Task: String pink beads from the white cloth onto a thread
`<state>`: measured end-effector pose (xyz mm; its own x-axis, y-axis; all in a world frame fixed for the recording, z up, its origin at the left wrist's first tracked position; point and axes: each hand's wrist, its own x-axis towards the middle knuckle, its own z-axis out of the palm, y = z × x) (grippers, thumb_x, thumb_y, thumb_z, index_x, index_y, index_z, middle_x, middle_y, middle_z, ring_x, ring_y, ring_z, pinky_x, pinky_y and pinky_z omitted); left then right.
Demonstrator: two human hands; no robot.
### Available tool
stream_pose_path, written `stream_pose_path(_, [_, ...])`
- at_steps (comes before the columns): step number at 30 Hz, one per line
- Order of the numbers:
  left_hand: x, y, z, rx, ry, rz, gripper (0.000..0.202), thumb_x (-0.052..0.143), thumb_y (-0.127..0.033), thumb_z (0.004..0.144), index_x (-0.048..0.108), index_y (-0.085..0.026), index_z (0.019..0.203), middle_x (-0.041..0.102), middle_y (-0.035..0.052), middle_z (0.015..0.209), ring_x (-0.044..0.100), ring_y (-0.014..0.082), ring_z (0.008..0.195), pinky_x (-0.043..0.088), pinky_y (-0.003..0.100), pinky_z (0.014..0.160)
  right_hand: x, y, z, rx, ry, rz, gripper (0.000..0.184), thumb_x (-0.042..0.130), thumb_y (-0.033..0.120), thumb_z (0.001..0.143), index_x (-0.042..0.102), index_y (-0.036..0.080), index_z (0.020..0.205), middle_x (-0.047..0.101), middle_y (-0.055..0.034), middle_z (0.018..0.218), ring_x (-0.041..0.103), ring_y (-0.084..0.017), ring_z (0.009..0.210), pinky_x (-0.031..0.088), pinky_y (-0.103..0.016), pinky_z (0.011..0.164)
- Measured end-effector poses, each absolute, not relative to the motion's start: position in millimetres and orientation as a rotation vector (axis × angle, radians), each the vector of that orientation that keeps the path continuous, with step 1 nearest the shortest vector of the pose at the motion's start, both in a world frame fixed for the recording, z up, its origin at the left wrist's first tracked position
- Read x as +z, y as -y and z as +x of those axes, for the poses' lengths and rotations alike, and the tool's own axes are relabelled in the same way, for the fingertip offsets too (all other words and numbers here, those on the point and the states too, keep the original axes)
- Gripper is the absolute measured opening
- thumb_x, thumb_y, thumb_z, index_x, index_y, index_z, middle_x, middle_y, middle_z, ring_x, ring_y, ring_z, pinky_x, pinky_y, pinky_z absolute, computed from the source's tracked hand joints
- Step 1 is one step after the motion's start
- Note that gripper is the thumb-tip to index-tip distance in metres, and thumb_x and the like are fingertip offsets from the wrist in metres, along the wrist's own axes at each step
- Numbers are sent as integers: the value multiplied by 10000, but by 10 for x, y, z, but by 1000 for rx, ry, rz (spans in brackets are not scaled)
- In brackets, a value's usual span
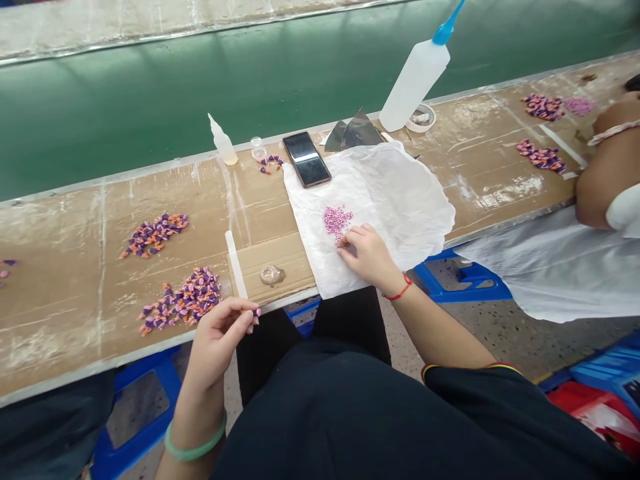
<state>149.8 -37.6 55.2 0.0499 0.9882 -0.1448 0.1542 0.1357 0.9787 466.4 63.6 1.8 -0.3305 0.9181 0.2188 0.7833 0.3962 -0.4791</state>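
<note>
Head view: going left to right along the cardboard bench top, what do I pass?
Heap of purple-and-orange pieces, small translucent squeeze bottle, black smartphone, tall white plastic bottle with blue nozzle, second heap of purple-and-orange pieces.

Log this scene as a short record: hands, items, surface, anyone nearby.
left hand: holds a small purple-and-orange piece at the fingertips
right hand: fingertips on a white tissue sheet, beside pink beads
surface: cardboard-topped bench
piles: purple-and-orange pieces on the cardboard
other items: smartphone, squeeze bottle with blue nozzle, small plastic bottle
nearby: co-worker's arm at the bench, to the right
</note>
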Motion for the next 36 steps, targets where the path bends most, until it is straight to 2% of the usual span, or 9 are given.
stream_pose_path(11, [613, 293, 1948, 843, -1295, 1305, 172, 632, -273, 855, 723, -152, 773, 689, 32, 639, 593, 116, 522, 489, 205, 519, 2, -600, 4563, 288, 2291, -1497, 143, 519, 87, 870, 538, 194, 777, 598, -141, 831, 477, -310, 821, 407, -457, 743])
stream_pose_path(17, [558, 28, 2346, 860, -1216, 1451, 185, 594, -252, 853, 703, -143, 751, 710, 55, 678, 633, 155, 620, 502, 242, 594, 422, -388, 4431, 524, 2316, -1033, 197, 479, 79, 946, 451, 224, 815, 558, -60, 819, 481, -245, 805, 421, -396, 752])
stream_pose_path(20, [570, -29, 2399, 872, -1164, 1473, 189, 586, -258, 853, 700, -136, 764, 712, 63, 695, 622, 158, 625, 493, 246, 589, 635, -288, 4351, 562, 2323, -892, 199, 478, 80, 967, 444, 224, 834, 546, -51, 827, 463, -233, 802, 408, -380, 740])
stream_pose_path(30, [680, 40, 2346, 872, -1140, 1486, 201, 581, -286, 832, 665, -146, 714, 631, 28, 620, 514, 120, 546, 404, 229, 512, 759, -179, 4209, 454, 2425, -843, 194, 439, 73, 957, 461, 215, 826, 542, -71, 820, 448, -245, 790, 401, -387, 731])
stream_pose_path(33, [681, 63, 2337, 881, -1178, 1459, 186, 592, -283, 799, 636, -159, 666, 579, 7, 577, 458, 107, 518, 367, 227, 488, 804, -149, 4186, 582, 2343, -880, 185, 467, 113, 969, 469, 223, 820, 567, -57, 806, 481, -236, 787, 403, -379, 726])
stream_pose_path(36, [685, 91, 2325, 913, -1186, 1407, 185, 604, -293, 790, 626, -166, 658, 579, 8, 582, 462, 110, 526, 379, 229, 494, 828, -128, 4180, 762, 2200, -955, 152, 518, 148, 953, 486, 227, 828, 589, -31, 782, 522, -215, 768, 420, -359, 718])
